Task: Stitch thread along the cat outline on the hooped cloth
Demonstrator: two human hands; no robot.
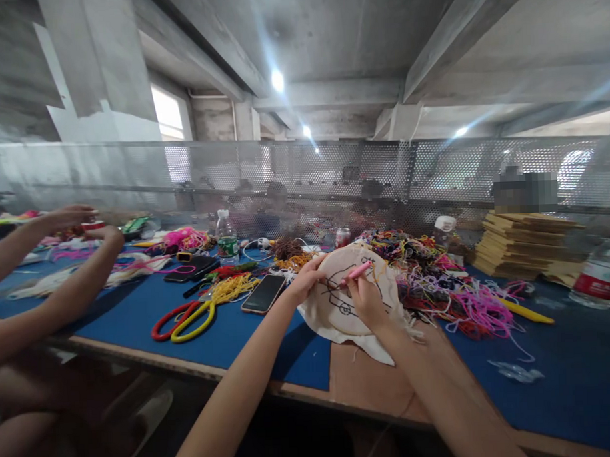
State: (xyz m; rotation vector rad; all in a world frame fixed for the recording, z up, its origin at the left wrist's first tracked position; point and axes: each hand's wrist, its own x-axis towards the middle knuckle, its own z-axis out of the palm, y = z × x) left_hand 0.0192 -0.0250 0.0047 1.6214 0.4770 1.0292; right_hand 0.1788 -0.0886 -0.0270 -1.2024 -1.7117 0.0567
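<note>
Fingers: right hand (366,300) pinches a pink pen (355,273); left hand (307,280) grips the embroidery hoop (337,301) at its rim.
Hoop: tilted on the blue table (229,338), cloth stretched inside.
Nearby: phone (264,293), scissors (188,318), thread pile (437,284).
</note>
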